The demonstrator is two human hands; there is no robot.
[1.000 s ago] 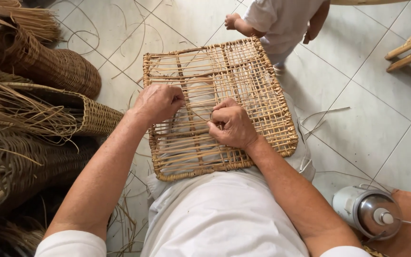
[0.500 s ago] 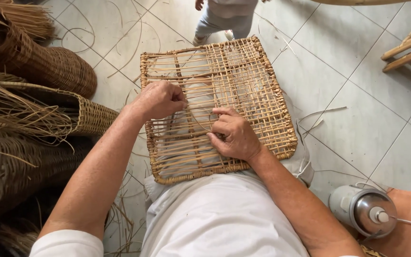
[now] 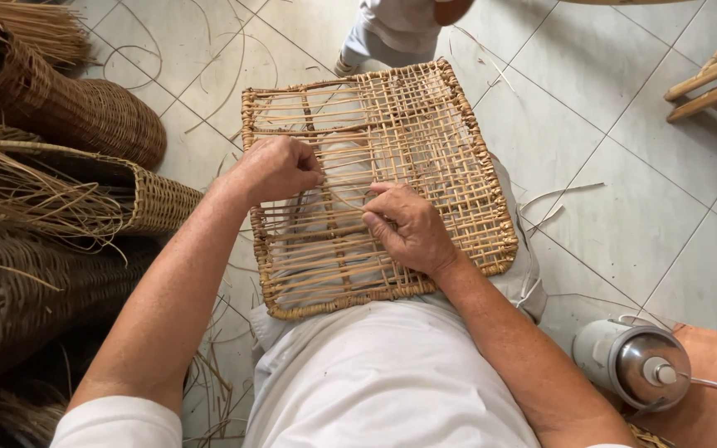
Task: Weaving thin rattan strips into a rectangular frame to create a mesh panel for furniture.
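Observation:
A square woven rattan panel point(image 3: 425, 124) lies across my lap, its right half tightly woven and its left half open strands. My left hand point(image 3: 280, 168) rests on the panel's left part with fingers curled around a thin rattan strand point(image 3: 343, 192). My right hand point(image 3: 411, 228) lies flat-ish on the panel's middle, fingertips pinching the same strand near the loose weave. Both forearms reach in from the bottom of the head view.
Woven baskets point(image 3: 85, 116) and bundles of loose rattan point(image 3: 18, 207) pile up on the left. Another person's legs point(image 3: 392, 37) stand at the top on the tiled floor point(image 3: 624, 191). A metal canister point(image 3: 636, 365) sits at lower right, wooden chair legs point(image 3: 715, 75) upper right.
My right hand has slid a little lower and right on the panel. The other person at the top has stepped further away. My left hand stays put.

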